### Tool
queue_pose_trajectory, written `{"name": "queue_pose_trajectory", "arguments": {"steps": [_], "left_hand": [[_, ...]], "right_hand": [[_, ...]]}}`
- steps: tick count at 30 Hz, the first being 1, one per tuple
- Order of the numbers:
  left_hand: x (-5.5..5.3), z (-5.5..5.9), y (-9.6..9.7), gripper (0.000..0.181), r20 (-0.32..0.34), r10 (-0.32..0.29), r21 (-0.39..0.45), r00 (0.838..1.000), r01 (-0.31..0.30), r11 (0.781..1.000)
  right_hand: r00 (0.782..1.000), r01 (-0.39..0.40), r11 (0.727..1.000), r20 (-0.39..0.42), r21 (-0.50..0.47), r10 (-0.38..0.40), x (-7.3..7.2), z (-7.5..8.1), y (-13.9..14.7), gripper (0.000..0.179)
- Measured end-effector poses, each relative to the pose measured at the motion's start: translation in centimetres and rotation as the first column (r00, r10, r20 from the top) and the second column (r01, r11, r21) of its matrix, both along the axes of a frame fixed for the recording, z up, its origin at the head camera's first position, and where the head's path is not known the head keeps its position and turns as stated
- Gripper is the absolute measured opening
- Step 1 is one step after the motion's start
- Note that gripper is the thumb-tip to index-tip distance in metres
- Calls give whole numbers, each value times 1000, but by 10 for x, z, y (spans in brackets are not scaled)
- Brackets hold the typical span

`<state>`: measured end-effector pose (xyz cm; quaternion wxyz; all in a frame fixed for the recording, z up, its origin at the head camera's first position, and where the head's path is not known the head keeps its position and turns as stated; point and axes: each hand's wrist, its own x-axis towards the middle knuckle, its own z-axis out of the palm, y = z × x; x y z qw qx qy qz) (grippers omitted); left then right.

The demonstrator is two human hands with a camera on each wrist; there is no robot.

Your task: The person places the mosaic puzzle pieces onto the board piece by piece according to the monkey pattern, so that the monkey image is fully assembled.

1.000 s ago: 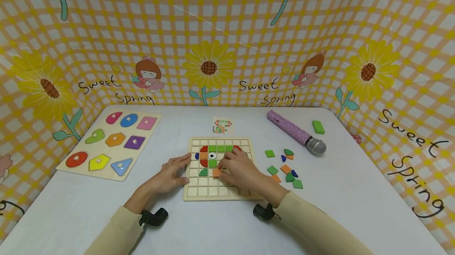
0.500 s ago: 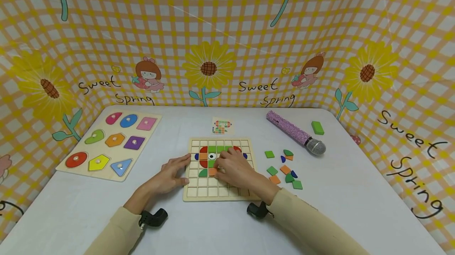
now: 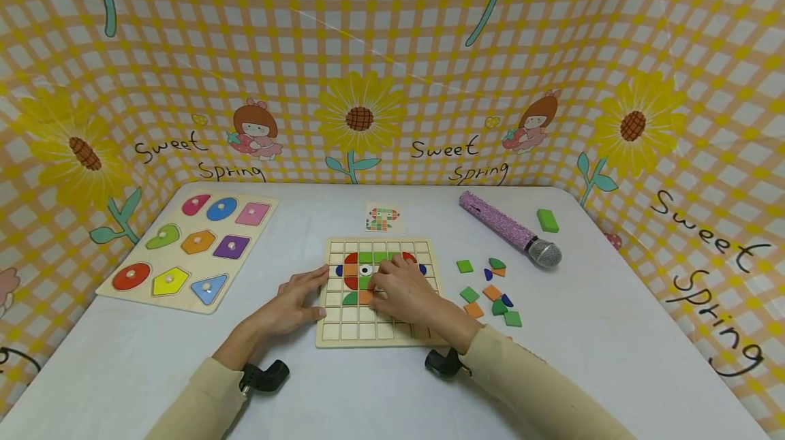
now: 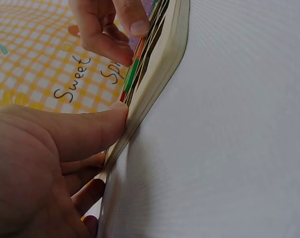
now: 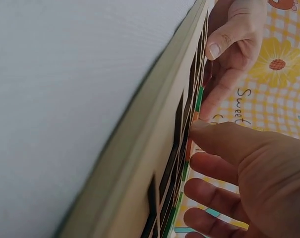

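In the head view, the wooden grid board (image 3: 380,343) lies flat with coloured tiles in some of its cells. My left hand (image 3: 293,302) rests at its left edge, index finger and thumb touching the frame. Over the middle of the board, my right hand (image 3: 405,293) touches an orange square tile (image 3: 365,297) that sits in a cell beside a green quarter-round tile (image 3: 350,298). The right wrist view shows the thumb (image 5: 207,131) pressing at the orange tile, the other fingers spread loosely apart. My right hand hides part of the grid and its tiles.
Loose green, orange and blue tiles (image 3: 493,292) lie right of the board. Behind it is a small pattern card (image 3: 385,216). A knobbed shape puzzle (image 3: 190,249) sits on the left. A glittery purple microphone (image 3: 499,221) and a green block (image 3: 548,220) lie at the back right.
My right hand has shifted slightly left with the orange tile, which now sits in the cell next to the green quarter-round tile. The left hand has stayed put.
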<state>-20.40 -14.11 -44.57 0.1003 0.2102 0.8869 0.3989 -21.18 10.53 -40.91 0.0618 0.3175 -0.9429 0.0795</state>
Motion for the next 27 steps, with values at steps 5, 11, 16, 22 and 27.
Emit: {"name": "queue_pose_trajectory", "arguments": {"steps": [5, 11, 16, 22, 27], "left_hand": [[1, 0, 0, 68, 3, 0, -8, 1000, 0, 1000], [1, 3, -1, 68, 8, 10, -26, 1000, -10, 1000], [0, 3, -1, 68, 3, 3, -30, 1000, -3, 1000], [1, 3, -1, 69, -14, -15, -35, 1000, 15, 999], [1, 3, -2, 68, -20, -20, -23, 1000, 20, 1000]], "right_hand": [[1000, 17, 999, 11, -45, -17, 6, 5, 11, 21], [997, 82, 993, -4, -86, -83, 20, 13, 42, 26], [993, 121, 988, -7, -95, -122, 38, 16, 83, 27], [987, 153, 985, -26, -85, -156, 60, 14, 131, 28], [976, 216, 974, 29, -65, -215, 75, 12, 160, 28]]}}
